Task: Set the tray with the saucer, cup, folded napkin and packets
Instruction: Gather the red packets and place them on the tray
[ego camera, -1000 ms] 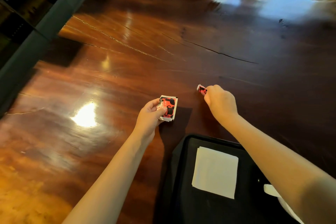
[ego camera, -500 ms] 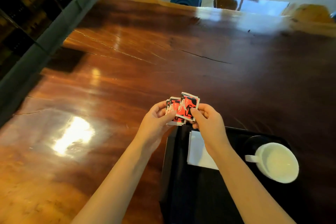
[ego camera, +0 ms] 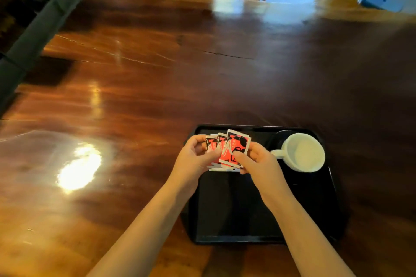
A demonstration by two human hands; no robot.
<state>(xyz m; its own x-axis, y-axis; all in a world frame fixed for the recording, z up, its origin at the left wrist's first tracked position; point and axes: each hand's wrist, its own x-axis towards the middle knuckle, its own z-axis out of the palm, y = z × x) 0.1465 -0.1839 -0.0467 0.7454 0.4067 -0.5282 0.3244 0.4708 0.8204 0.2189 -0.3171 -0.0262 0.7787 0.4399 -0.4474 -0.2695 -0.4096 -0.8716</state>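
We find the packets (ego camera: pixel 227 150) fanned between both hands over the tray (ego camera: pixel 265 238): left hand (ego camera: pixel 194 156) pinches their left edges, right hand (ego camera: pixel 256 163) closes thumb and fingers on the front one. We judge them light, thin and slick, liable to slide apart. A firm pinch across the overlapping lower edges looks soundest; the cup (ego camera: pixel 302 155) sits just right of the right fingers.
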